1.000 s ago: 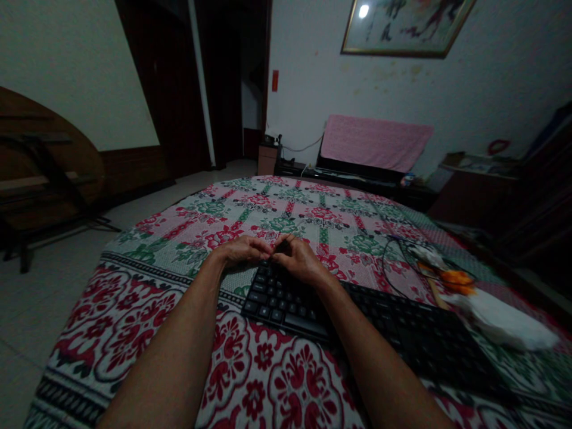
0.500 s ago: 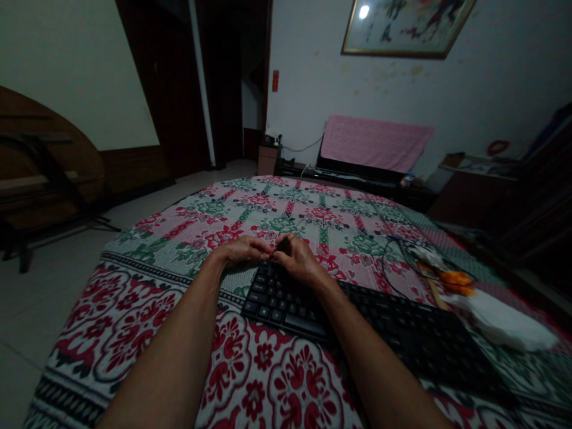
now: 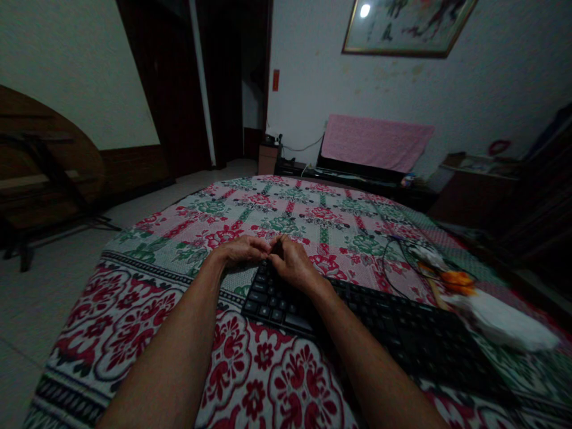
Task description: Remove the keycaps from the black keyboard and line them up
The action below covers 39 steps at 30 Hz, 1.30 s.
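Observation:
A black keyboard [image 3: 393,328] lies across a table covered with a red, green and white flowered cloth [image 3: 286,381]. My left hand [image 3: 241,250] rests at the keyboard's far left corner, fingers curled. My right hand [image 3: 292,262] sits over the top left keys, its fingers pinched together right beside the left fingertips. Both hands meet on something small and dark that I cannot make out.
To the right of the keyboard lie a white cloth [image 3: 500,325], an orange object [image 3: 456,280] and a black cable [image 3: 395,256]. Beyond the table stand a low unit draped in pink fabric [image 3: 375,143], a dark doorway [image 3: 223,83] and a framed picture [image 3: 406,27].
My right hand has slid slightly left and closer to the left hand. The left hand has hardly moved.

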Each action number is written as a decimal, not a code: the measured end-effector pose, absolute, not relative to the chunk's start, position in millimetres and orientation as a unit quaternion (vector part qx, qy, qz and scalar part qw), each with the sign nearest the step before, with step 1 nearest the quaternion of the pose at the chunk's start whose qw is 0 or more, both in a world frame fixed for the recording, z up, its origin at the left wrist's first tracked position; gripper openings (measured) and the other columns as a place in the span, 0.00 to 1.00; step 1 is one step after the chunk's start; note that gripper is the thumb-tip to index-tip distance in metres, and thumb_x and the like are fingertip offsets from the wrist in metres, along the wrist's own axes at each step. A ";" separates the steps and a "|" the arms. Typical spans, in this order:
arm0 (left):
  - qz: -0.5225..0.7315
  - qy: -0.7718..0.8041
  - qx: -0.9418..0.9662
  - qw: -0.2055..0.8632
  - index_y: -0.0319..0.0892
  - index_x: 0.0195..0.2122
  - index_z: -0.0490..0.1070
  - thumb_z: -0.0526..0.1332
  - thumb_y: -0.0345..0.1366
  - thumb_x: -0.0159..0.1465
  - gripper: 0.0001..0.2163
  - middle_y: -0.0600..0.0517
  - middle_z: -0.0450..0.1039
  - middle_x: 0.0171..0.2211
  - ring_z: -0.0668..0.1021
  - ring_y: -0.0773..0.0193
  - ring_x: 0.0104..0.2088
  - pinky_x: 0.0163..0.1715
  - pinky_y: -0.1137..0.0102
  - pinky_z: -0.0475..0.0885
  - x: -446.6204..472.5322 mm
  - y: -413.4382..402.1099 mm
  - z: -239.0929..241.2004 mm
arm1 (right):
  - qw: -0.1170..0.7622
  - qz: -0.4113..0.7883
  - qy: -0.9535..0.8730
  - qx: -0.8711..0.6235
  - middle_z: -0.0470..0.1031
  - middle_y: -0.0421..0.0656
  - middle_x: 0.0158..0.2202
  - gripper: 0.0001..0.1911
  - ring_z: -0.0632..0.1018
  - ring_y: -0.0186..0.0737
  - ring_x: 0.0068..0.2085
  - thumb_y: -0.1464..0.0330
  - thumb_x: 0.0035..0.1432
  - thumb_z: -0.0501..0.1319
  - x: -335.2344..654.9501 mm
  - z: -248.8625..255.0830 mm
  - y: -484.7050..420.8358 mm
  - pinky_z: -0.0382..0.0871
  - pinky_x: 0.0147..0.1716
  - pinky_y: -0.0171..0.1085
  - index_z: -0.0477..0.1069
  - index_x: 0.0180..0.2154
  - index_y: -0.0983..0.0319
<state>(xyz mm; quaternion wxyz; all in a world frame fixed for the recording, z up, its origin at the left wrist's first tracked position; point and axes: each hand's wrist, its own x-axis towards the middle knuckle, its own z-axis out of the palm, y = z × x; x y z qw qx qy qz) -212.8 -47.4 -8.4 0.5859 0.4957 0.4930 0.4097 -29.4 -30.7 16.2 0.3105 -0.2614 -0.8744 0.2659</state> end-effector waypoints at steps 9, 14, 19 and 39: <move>0.400 0.481 0.527 0.576 0.35 0.30 0.73 0.65 0.30 0.44 0.11 0.55 0.66 0.21 0.63 0.75 0.19 0.19 0.77 0.55 -214.0 -47.0 -11.1 | 0.273 0.210 -0.897 -0.276 0.70 0.47 0.35 0.11 0.72 0.40 0.36 0.76 0.51 0.53 -34.3 19.8 -38.8 0.63 0.35 0.37 0.59 0.39 0.64; 0.399 0.480 0.530 0.574 0.35 0.31 0.73 0.65 0.31 0.44 0.11 0.55 0.66 0.21 0.63 0.75 0.19 0.19 0.77 0.54 -215.1 -46.2 -13.5 | 0.278 0.207 -0.900 -0.263 0.70 0.48 0.36 0.11 0.71 0.40 0.38 0.76 0.52 0.52 -34.9 15.6 -36.0 0.63 0.37 0.37 0.58 0.40 0.64; 0.400 0.486 0.524 0.574 0.35 0.30 0.72 0.65 0.31 0.43 0.11 0.55 0.66 0.21 0.62 0.75 0.19 0.19 0.77 0.53 -215.4 -45.9 -13.5 | 0.283 0.204 -0.901 -0.257 0.69 0.46 0.36 0.11 0.71 0.39 0.37 0.75 0.52 0.52 -34.7 14.3 -35.4 0.63 0.37 0.37 0.57 0.40 0.63; 0.401 0.488 0.518 0.576 0.36 0.27 0.71 0.64 0.29 0.43 0.09 0.56 0.66 0.20 0.65 0.73 0.20 0.21 0.76 0.57 -213.5 -47.6 -9.9 | 0.279 0.202 -0.898 -0.274 0.69 0.46 0.36 0.12 0.71 0.39 0.36 0.76 0.52 0.52 -37.5 15.7 -38.5 0.62 0.35 0.37 0.57 0.40 0.63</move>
